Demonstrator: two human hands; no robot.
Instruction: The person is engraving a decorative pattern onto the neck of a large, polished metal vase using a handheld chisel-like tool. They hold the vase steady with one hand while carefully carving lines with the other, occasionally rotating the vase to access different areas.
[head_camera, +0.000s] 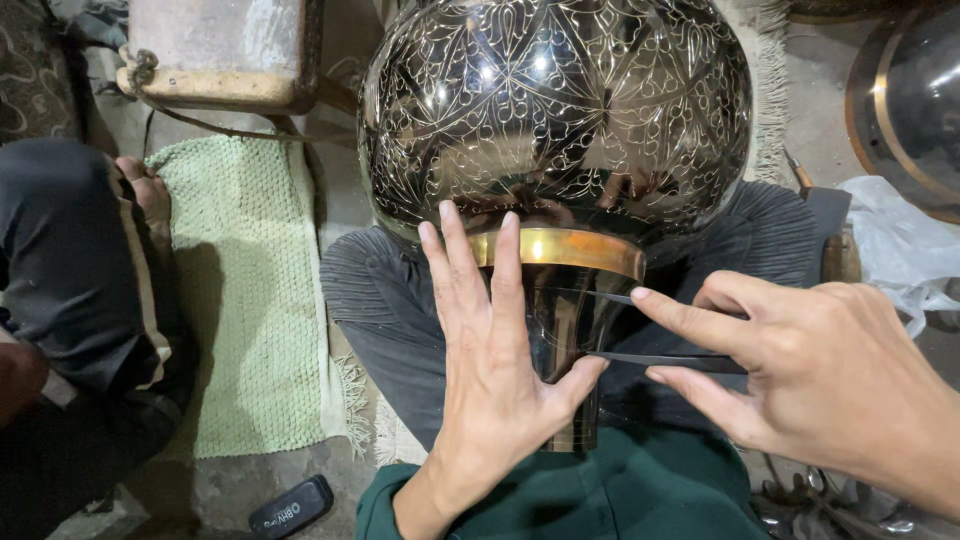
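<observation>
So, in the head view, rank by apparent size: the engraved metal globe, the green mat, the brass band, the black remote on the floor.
1. Engraved metal globe, though it is closest to the camera.
2. Green mat.
3. Brass band.
4. Black remote.

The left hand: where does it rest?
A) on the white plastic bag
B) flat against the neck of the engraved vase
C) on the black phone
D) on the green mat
B: the left hand lies open, fingers spread, on the dark neck of the vase below its brass band.
</observation>
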